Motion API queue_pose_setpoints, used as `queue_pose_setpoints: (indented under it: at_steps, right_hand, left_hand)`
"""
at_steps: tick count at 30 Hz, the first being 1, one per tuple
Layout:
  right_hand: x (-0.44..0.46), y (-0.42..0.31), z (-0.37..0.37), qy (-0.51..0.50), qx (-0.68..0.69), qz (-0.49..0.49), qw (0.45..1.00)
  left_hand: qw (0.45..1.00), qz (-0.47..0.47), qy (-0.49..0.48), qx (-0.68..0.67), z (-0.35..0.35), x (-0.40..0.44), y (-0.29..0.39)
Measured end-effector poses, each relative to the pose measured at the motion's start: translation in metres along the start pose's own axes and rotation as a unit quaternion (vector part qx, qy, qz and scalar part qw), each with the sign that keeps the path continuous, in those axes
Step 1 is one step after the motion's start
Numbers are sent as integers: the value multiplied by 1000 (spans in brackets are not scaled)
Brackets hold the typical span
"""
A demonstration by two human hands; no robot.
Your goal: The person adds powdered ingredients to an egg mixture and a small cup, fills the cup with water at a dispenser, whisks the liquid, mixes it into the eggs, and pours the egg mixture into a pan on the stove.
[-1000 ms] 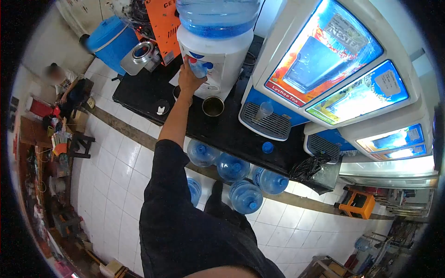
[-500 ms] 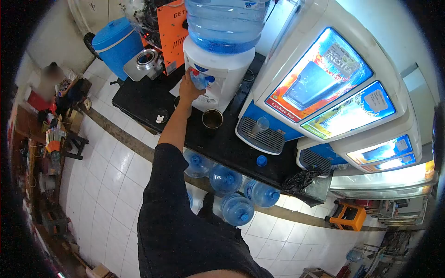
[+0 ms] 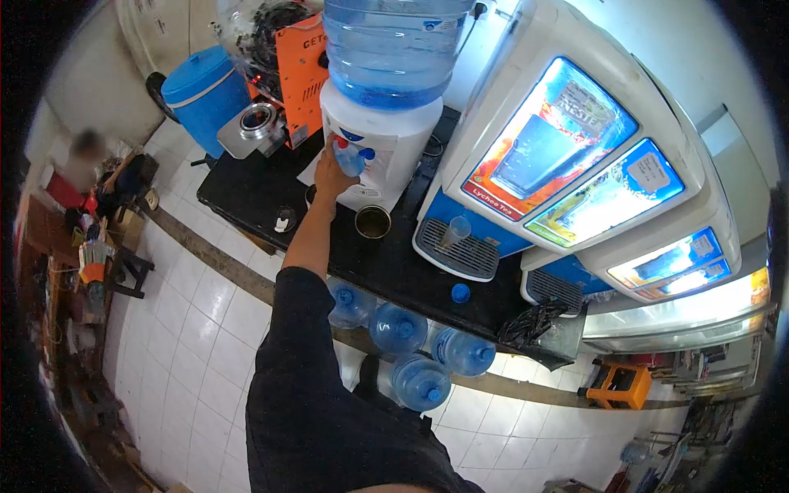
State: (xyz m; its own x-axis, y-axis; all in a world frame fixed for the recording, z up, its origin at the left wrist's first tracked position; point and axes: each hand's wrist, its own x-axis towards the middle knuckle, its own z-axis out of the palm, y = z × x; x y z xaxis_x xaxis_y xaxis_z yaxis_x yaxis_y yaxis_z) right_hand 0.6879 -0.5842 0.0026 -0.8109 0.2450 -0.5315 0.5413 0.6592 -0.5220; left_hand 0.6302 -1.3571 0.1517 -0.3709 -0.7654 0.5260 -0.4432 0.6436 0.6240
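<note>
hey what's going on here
A person's left hand is raised to the front of a white water dispenser, by the red tap. Something clear and bluish is at the fingers; its exact shape is hard to tell. A round open container stands on the black counter nearby, apart from the hand. The right hand is out of view.

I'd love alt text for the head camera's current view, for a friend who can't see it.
A person's left hand is at the taps of a white water dispenser on a black counter, with a round open container nearby. To the right are drink machines with lit panels; large blue water bottles stand on the tiled floor below.
</note>
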Motion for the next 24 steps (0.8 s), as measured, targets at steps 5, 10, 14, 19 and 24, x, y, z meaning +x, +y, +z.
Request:
queue_pose_setpoints:
  at_steps: [5, 10, 14, 19, 24]
  right_hand:
    - [-10, 14, -9, 21, 15, 5, 1000]
    - [-19, 34, -28, 55, 26, 9, 998]
    - [-28, 67, -64, 101, 18, -12, 995]
    - [-41, 134, -141, 323, -141, -176, 919]
    - [-19, 156, -239, 315, 49, -217, 923]
  left_hand:
    - [995, -60, -3, -75, -1, -11, 12]
    - [995, -80, -1, -57, -39, -23, 43]
    - [998, -44, 44, -13, -82, -44, 60]
    - [996, 31, 59, -51, -146, -116, 160]
    - [979, 72, -67, -176, -158, -246, 297]
